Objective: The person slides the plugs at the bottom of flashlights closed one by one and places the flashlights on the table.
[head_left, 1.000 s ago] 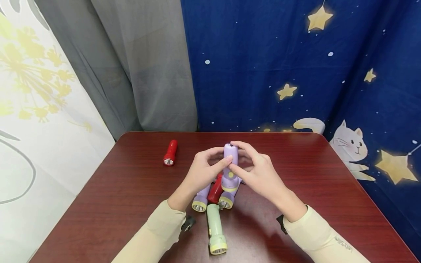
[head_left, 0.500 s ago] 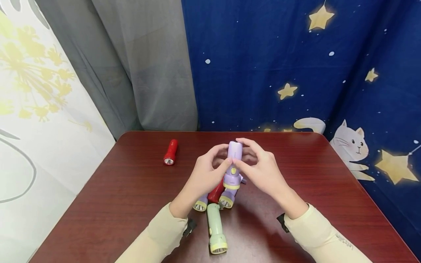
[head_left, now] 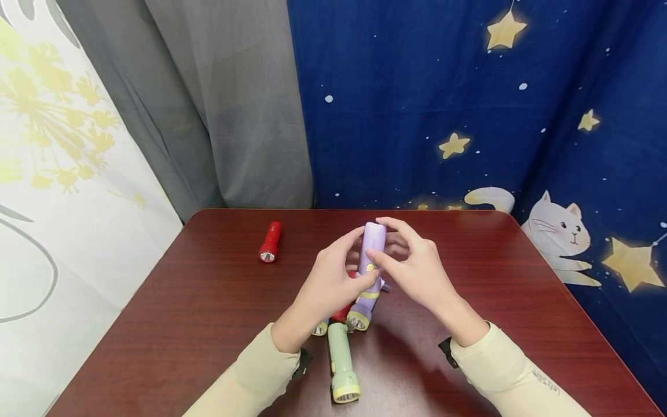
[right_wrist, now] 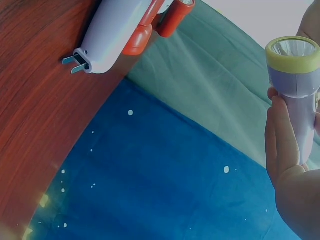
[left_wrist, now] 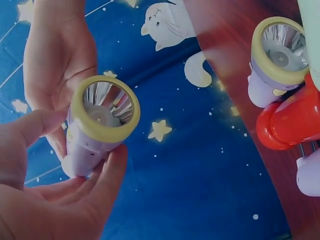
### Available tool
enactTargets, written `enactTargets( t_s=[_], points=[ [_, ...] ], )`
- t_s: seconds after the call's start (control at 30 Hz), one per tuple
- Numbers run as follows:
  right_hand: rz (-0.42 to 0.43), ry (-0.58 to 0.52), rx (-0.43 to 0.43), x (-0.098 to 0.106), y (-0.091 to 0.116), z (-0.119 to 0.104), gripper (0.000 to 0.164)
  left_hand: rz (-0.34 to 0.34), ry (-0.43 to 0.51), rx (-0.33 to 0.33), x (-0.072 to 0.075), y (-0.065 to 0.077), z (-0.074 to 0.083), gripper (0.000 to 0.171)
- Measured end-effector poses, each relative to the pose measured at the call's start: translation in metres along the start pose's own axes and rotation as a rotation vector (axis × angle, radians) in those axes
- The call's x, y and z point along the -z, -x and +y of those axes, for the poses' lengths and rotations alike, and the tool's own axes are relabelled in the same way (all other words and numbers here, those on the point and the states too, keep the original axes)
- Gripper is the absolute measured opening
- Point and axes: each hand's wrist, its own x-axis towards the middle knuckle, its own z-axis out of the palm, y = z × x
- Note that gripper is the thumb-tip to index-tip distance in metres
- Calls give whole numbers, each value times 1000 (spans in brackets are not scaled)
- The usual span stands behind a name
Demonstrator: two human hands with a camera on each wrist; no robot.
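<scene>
I note the left hand's (head_left: pixel 333 278) thumb has slid below the yellow switch (head_left: pixel 370 267) of the lilac flashlight (head_left: pixel 374 236); probably a regrip. Its fingers and the right hand's (head_left: pixel 417 272) hold that flashlight aloft, beyond the green flashlight (head_left: pixel 341 359). Versus one second ago, it sits farther rightward of the green one.

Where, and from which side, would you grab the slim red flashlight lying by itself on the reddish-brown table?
Probably by the narrow barrel of the slim red flashlight, from above, pinching across it. It lies alone, with room around it, and its barrel is slimmer than the flared lens end.
</scene>
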Motion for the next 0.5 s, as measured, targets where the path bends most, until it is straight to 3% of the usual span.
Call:
enactTargets(
  t_s=[0.27, 0.5],
  points=[
    [-4, -10, 6, -2, -1, -2, 55, 108, -289, -44, -3, 4, 9, 69],
    [-9, -13, 1, -3, -1, -3, 55, 135, -310, -42, -3, 4, 11, 65]
  ],
)
